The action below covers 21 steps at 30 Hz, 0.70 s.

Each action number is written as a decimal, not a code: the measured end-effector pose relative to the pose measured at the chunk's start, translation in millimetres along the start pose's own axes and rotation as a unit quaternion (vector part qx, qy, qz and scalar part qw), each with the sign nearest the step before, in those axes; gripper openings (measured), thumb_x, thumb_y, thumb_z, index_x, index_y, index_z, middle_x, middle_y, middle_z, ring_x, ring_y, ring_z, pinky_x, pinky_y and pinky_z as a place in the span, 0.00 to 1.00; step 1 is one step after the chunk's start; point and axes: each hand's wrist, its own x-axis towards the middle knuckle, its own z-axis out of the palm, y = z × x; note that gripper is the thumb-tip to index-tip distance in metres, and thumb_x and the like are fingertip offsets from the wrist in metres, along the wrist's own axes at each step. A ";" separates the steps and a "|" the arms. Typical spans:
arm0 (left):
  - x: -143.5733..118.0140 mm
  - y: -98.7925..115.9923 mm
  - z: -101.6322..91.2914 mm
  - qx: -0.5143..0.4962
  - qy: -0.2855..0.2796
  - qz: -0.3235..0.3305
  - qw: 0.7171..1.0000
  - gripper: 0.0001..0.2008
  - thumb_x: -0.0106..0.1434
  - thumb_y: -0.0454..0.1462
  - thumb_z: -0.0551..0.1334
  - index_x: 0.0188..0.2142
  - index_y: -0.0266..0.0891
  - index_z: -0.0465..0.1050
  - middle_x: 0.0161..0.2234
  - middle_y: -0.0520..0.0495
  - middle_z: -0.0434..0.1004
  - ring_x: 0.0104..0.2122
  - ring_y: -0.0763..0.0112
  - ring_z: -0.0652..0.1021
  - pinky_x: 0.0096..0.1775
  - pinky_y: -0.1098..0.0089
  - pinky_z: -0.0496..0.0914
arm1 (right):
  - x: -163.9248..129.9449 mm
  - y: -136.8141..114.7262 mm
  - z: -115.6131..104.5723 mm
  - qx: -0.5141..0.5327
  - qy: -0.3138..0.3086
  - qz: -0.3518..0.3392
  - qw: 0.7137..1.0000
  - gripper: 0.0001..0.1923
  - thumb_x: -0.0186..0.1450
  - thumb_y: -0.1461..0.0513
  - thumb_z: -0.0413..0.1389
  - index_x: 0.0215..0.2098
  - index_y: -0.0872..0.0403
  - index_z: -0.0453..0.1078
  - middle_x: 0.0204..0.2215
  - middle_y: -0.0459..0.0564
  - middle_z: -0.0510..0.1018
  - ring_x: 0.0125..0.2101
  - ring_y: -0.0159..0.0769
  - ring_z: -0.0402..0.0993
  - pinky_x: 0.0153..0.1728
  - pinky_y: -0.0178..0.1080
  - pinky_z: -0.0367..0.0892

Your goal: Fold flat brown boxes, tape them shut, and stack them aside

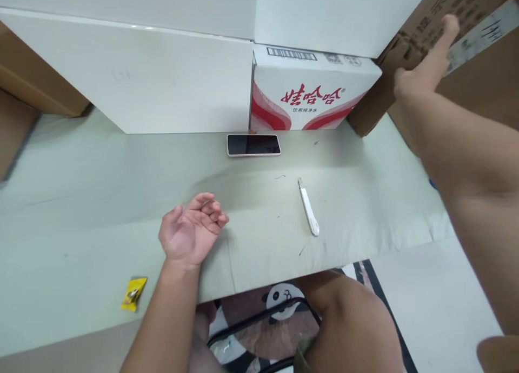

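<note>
The brown box [466,54] tilts up-right; the right hand [425,65] presses flat against it (fingers spread), left hand [190,230] palm-up, loosely curled, empty.

One phone [253,145], one knife [308,207], one wrapper [133,294]

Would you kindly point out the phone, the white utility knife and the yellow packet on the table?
phone [253,145]: head view, middle of its dark screen.
white utility knife [308,208]: head view, midway along its handle.
yellow packet [133,294]: head view, centre of the wrapper.
</note>
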 end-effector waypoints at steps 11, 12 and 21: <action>-4.4 3.0 -1.2 0.006 -0.019 0.000 1.000 0.19 0.47 0.51 0.69 0.32 0.40 0.80 0.26 0.46 0.77 0.24 0.71 0.74 0.30 0.68 0.75 | -0.6 34.7 37.4 0.104 -0.038 0.122 0.986 0.27 0.66 0.68 0.60 0.63 0.60 0.66 0.58 0.59 0.75 0.53 0.33 0.74 0.56 0.37 0.69; -4.7 2.9 -1.3 0.006 -0.021 0.000 1.000 0.20 0.47 0.51 0.70 0.32 0.40 0.80 0.26 0.46 0.77 0.24 0.71 0.74 0.30 0.69 0.75 | -3.9 40.7 40.4 0.093 -0.048 0.139 0.985 0.24 0.65 0.67 0.61 0.60 0.61 0.69 0.55 0.60 0.77 0.50 0.35 0.76 0.53 0.39 0.71; -3.1 1.9 -2.1 0.000 -0.024 0.002 1.000 0.21 0.44 0.51 0.72 0.33 0.39 0.82 0.26 0.46 0.78 0.24 0.72 0.75 0.31 0.69 0.75 | -8.0 67.9 54.6 -0.008 -0.027 0.129 0.991 0.20 0.68 0.64 0.55 0.58 0.59 0.71 0.56 0.65 0.76 0.55 0.48 0.74 0.58 0.49 0.65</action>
